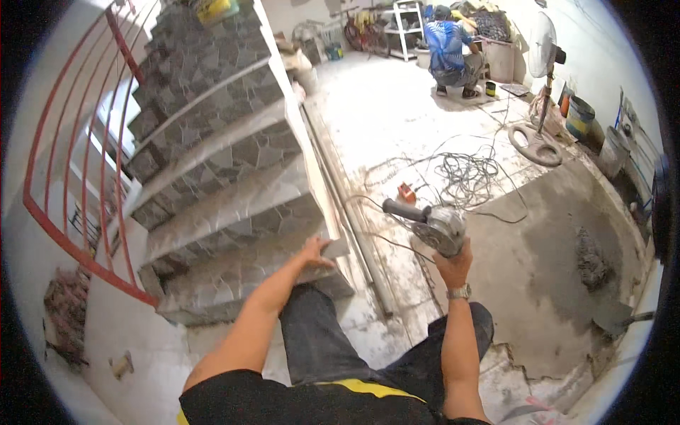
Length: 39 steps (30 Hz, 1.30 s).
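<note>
In my right hand point(454, 265) is an angle grinder point(443, 230), raised over the floor. Its black side handle points left and its disc faces me; whether the disc spins I cannot tell. My left hand point(315, 253) grips a small grey tile piece point(337, 247) at the right end of a low step of the tiled staircase point(234, 237). The fingers are partly hidden behind the tile. A thin dark cord runs left from near the grinder toward the stair edge.
Tangled cables point(467, 173) lie ahead beside an orange power tool or socket point(406, 193). A standing fan point(542, 46), buckets point(581, 115) and a mortar heap point(591, 258) are on the right. A person in blue point(446, 46) squats far back. Red railing point(78, 258) flanks the stairs.
</note>
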Motion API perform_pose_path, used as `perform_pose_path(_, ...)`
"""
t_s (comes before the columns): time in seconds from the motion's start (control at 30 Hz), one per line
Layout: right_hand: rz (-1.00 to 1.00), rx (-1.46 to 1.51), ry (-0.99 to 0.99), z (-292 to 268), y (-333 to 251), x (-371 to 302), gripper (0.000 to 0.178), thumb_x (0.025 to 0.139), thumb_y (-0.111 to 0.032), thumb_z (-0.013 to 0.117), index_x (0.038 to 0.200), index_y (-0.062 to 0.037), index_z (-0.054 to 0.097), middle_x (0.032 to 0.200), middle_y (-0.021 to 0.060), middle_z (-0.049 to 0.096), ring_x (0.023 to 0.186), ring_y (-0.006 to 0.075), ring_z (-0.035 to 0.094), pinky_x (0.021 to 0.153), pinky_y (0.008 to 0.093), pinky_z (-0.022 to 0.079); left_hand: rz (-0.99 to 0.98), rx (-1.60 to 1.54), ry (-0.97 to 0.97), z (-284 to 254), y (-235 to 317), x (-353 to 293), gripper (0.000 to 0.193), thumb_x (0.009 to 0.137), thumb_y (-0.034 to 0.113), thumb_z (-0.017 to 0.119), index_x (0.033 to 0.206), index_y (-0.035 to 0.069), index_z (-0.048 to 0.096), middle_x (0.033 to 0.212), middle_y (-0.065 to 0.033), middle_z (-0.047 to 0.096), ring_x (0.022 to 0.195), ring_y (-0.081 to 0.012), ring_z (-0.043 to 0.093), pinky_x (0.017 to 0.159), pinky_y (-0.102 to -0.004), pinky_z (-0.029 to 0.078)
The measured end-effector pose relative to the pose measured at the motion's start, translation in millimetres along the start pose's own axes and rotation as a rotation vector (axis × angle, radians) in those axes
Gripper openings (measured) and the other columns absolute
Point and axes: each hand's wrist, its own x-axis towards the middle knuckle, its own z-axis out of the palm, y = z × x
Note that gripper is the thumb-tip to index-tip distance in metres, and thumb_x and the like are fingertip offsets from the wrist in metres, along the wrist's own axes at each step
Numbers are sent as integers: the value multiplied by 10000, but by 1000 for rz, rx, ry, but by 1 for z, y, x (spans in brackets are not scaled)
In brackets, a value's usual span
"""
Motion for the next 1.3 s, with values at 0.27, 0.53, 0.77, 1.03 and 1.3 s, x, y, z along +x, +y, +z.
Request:
perform_pose_path(0.27,450,169,-32,-7,7,-4,484,678,-81,808,1117,11,624,937,91,708,797,183,669,734,342,553,-55,0,53,-7,26,15,1022,617,511,929,1500,170,543,1469,-227,466,1365,-445,438,1156,-502,392)
perform_pose_path(0.53,580,439,-249,38,-1,-18,581,630,-135,837,1144,48,640,1011,112,706,870,227,660,814,364,546,-84,96,70,-20,39,11,911,675,450,919,1472,177,572,1400,-219,533,1326,-425,486,1150,-497,404)
perform_pose_path(0.77,622,553,-712,47,-36,-21,406,640,-185,802,963,22,667,808,87,691,710,182,632,679,346,544,160,-1327,115,-19,216,-63,759,981,497,680,1485,-25,455,1427,-120,586,1308,-251,561,1123,-418,442)
perform_pose_path(1.03,275,662,-1200,92,-76,-59,608,870,-422,722,1300,-10,598,1099,100,687,992,205,636,902,344,509,33,-1560,397,-44,253,-167,633,912,448,683,1312,-26,561,1298,-169,634,1242,-285,608,1100,-455,472)
perform_pose_path(1.3,49,378,-1698,149,29,-118,796,1085,-594,277,942,-34,825,1003,113,798,951,236,714,989,358,508,676,-1738,892,-178,255,-198,722,816,325,809,1383,47,460,1195,-138,600,1108,-283,599,1118,-470,474)
